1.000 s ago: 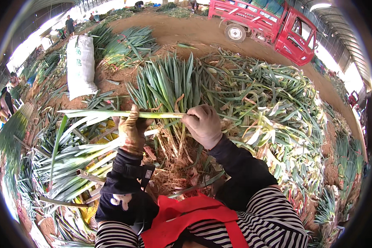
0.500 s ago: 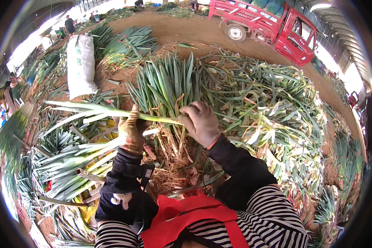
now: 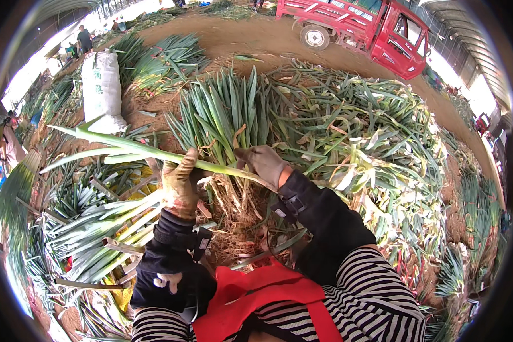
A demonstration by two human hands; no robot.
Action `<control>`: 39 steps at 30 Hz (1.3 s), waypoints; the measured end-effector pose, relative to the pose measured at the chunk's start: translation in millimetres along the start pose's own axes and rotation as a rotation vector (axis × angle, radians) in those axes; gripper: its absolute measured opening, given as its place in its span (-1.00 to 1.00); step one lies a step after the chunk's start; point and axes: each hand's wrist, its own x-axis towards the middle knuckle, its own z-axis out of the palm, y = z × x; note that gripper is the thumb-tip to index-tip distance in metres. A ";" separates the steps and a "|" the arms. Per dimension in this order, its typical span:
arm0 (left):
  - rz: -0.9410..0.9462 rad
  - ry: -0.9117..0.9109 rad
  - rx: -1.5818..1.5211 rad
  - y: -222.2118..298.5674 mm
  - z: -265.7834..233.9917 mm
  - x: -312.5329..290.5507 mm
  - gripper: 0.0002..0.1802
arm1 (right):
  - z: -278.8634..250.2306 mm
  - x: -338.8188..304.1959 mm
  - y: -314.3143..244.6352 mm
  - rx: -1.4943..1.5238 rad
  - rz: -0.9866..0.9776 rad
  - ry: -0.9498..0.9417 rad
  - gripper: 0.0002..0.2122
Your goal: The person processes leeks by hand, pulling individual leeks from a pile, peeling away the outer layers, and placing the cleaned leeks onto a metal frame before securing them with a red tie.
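Observation:
My gloved left hand [image 3: 179, 185] is closed around the stalk of a long green onion [image 3: 125, 145]. Its green leaves fan out to the left, and its pale lower end slants down to the right. My gloved right hand [image 3: 263, 165] has its fingers bent against the lower stalk, which passes partly hidden under the palm. Just beyond both hands, a bunch of green onions [image 3: 225, 111] stands with leaves up and roots [image 3: 236, 196] down. Trimmed green onions [image 3: 105, 231] lie in a pile by my left forearm.
Loose stripped leaves [image 3: 376, 142] form a broad heap on the right. A white sack [image 3: 102, 91] stands at the far left, near more green onions [image 3: 168, 62]. Wooden bars [image 3: 88, 284] stick out at the left. A red truck [image 3: 376, 34] and a person [image 3: 84, 40] are farther back.
My right hand has shifted slightly left along the stalk, its wrist now lower. The onion tilts more, its root end down to the right. The view has shifted slightly.

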 end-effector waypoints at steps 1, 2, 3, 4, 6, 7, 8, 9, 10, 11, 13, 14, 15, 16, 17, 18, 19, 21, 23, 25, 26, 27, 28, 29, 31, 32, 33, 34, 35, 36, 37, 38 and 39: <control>-0.015 0.027 -0.003 5.3 -7.1 0.8 -0.81 | -0.1 -4.0 -23.9 0.277 0.145 -0.046 -0.71; -0.011 0.033 -0.002 6.9 -10.9 2.6 -0.81 | -2.0 -7.9 -37.8 0.547 0.293 -0.085 -0.76; -0.002 0.072 0.006 7.6 -12.5 5.0 -0.79 | -1.9 -11.9 -41.5 0.566 0.058 -0.055 -0.75; 0.008 0.113 0.014 8.1 -15.9 6.6 -0.78 | -3.5 -15.7 -45.1 0.564 0.055 -0.060 -0.75; 0.016 0.129 0.047 8.0 -21.5 8.7 -0.75 | -7.1 -23.7 -52.7 0.051 -0.110 -0.068 -0.76; 0.035 0.153 0.048 7.3 -20.6 9.0 -0.77 | -2.9 -24.8 -49.5 -0.096 -0.309 -0.017 -0.79; 0.053 0.177 0.050 6.6 -19.5 9.0 -0.78 | -0.2 -27.0 -50.2 -0.099 -0.309 -0.018 -0.79; 0.051 0.177 0.050 5.8 -18.9 8.5 -0.78 | 3.1 -29.4 -52.9 -0.313 -0.353 0.051 -0.81; 0.039 0.182 0.044 4.7 -17.9 7.6 -0.75 | 6.7 -31.2 -54.4 -0.527 -0.393 0.121 -0.84; 0.026 0.186 0.038 3.6 -17.4 7.5 -0.73 | 11.8 -31.6 -53.8 -0.536 -0.435 0.170 -0.86; 0.006 0.194 0.044 5.2 -21.3 8.5 -0.73 | 14.2 -31.0 -54.9 -0.556 -0.448 0.170 -0.88; -0.016 0.199 0.048 5.4 -22.9 9.0 -0.72 | 14.9 -31.1 -55.4 -0.577 -0.460 0.172 -0.89; -0.014 0.202 0.050 5.6 -24.4 9.3 -0.72 | 15.9 -30.5 -57.2 -0.575 -0.462 0.170 -0.89; -0.010 0.203 0.044 5.7 -25.7 9.5 -0.72 | 16.8 -30.0 -59.5 -0.607 -0.439 0.166 -0.88; -0.006 0.205 0.038 6.4 -26.6 9.3 -0.72 | 17.6 -29.5 -61.3 -0.640 -0.415 0.162 -0.88; -0.009 0.203 0.038 5.0 -26.5 9.3 -0.72 | 17.2 -29.7 -60.6 -0.641 -0.410 0.163 -0.88; -0.006 0.200 0.040 3.7 -26.3 9.2 -0.72 | 16.1 -29.1 -60.0 -0.654 -0.415 0.151 -0.89; -0.005 0.196 0.042 3.2 -24.4 8.7 -0.72 | 12.7 -27.8 -57.8 -0.669 -0.418 0.141 -0.89; -0.005 0.184 0.023 5.0 -20.3 8.0 -0.73 | 6.8 -27.0 -53.1 -0.470 -0.376 0.175 -0.85; 0.009 0.181 0.002 10.0 -24.9 8.4 -0.74 | 2.2 -23.7 -53.1 -0.067 -0.166 0.133 -0.84; 0.018 0.177 -0.019 12.7 -28.9 9.2 -0.75 | 0.9 -22.6 -52.1 0.333 0.051 0.086 -0.82; 0.005 0.172 -0.014 12.8 -34.7 11.2 -0.75 | 1.2 -20.8 -52.6 0.615 0.000 0.131 -0.82; 0.005 0.170 -0.016 11.5 -37.8 13.1 -0.75 | -0.6 -22.1 -52.7 0.613 -0.001 0.132 -0.82; 0.014 0.182 -0.017 10.3 -39.8 14.6 -0.74 | -3.1 -24.6 -52.9 0.914 0.101 0.125 -0.83; 0.018 0.191 -0.026 7.4 -48.6 19.2 -0.69 | -5.0 -28.0 -58.1 1.277 0.242 0.148 -0.85; 0.015 0.189 -0.025 6.8 -52.7 20.8 -0.69 | -6.8 -26.9 -52.0 1.278 0.243 0.151 -0.85; 0.024 0.180 -0.043 8.0 -52.2 21.6 -0.70 | -12.7 -25.9 -49.0 1.285 0.206 0.104 -0.85; 0.032 0.171 -0.062 9.6 -53.6 23.1 -0.71 | -18.2 -25.9 -46.1 1.292 0.170 0.057 -0.85; -0.005 0.139 -0.053 9.4 -66.5 29.3 -0.74 | -23.3 -28.2 -42.9 1.274 0.170 0.070 -0.86; -0.002 0.140 -0.051 14.2 -72.0 30.7 -0.74 | -28.4 -29.0 -40.5 1.276 0.168 0.068 -0.86; 0.017 0.079 -0.081 18.5 -75.8 31.5 -0.76 | -34.5 -30.2 -37.2 1.155 0.151 0.005 -0.87; 0.037 0.018 -0.110 23.1 -80.6 32.4 -0.78 | -37.4 -30.0 -34.7 1.033 0.132 -0.057 -0.88; 0.018 0.000 -0.121 26.6 -84.3 33.7 -0.82 | -39.1 -31.5 -43.4 0.894 0.176 0.078 -0.87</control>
